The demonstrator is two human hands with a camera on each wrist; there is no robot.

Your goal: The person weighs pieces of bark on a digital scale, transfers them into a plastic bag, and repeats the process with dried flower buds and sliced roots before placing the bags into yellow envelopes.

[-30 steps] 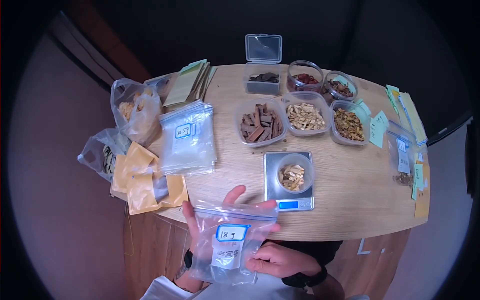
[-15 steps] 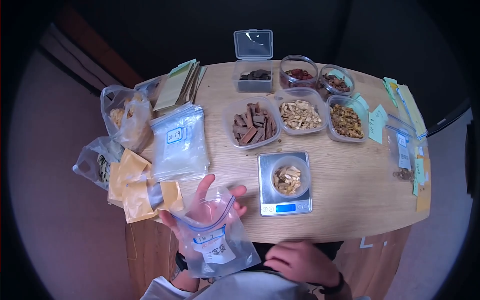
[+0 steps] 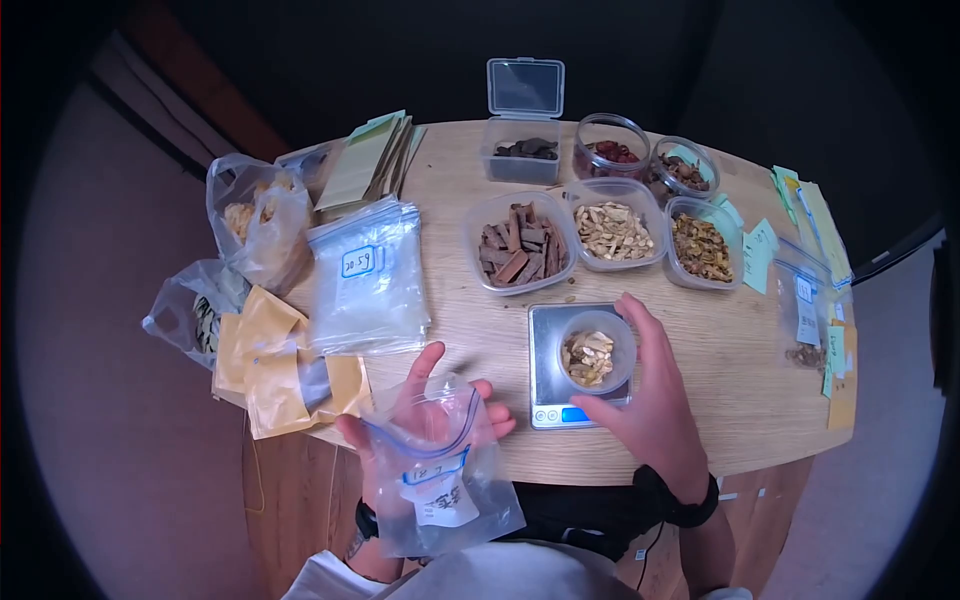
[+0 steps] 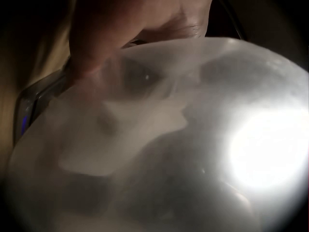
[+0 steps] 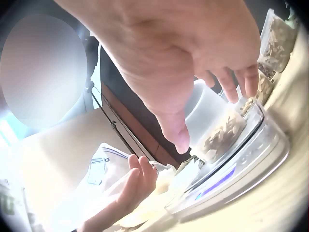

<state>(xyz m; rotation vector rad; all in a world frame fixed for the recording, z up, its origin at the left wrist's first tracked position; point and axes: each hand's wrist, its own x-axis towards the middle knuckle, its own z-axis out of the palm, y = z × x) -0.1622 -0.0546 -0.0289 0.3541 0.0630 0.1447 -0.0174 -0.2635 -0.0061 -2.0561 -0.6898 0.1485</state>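
My left hand (image 3: 420, 405) has its fingers spread and carries a clear zip bag (image 3: 475, 510) with a handwritten label, its mouth gaping. In the left wrist view the plastic of this bag (image 4: 145, 193) covers most of the picture, below part of the hand. My right hand (image 3: 655, 390) reaches around a small round plastic tub (image 3: 628, 345) of pale dried slices. Thumb and fingers stand on opposite sides of it, close to the wall, as the right wrist view also shows. Beneath the tub is a digital kitchen scale (image 3: 545, 385) with a lit blue display.
Behind the scale stand tubs of bark pieces (image 3: 515, 250), pale slices (image 3: 612, 232) and yellowish dried bits (image 3: 702, 248). Stacked zip bags (image 3: 370, 295), padded envelopes (image 3: 290, 370) and knotted plastic bags (image 3: 265, 225) lie left. A filled zip bag (image 3: 803, 320) lies right.
My right hand has let go of the zip bag's lower corner and moved up and right to the tub on the scale. The bag has tilted and shifted left with my left hand, its mouth opened wider.
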